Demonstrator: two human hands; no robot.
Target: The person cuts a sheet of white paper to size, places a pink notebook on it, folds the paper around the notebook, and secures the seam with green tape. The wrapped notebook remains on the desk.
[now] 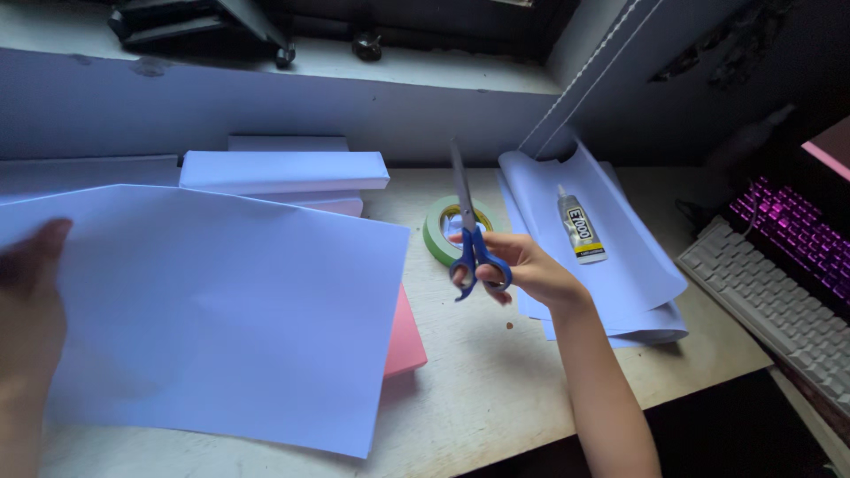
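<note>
Head view, looking down on a pale tabletop (478, 372): the right hand (522, 265) is closed through the blue loops of a pair of scissors (467, 221), blades together and pointing to 12 o'clock, held raised over the tabletop. The left hand (31, 301) is at the 9 o'clock edge of the frame, pinching the left margin of a large white paper sheet (221, 310) (thumb on top, remaining fingers hidden beneath). That sheet spreads across the lower left and covers most of a pink block (405, 341), which shows only at its right edge. At 11 o'clock from the scissors lies a stack of white wrapped packets (283, 170). A green tape roll (438, 232) lies flat just behind the scissor handles. At 3 o'clock of the scissors, loose white sheets (620, 265) carry a small glue tube (580, 228), cap toward 12 o'clock. A white keyboard (770, 301) and a second, purple-lit keyboard (797, 235) sit at the far right.
</note>
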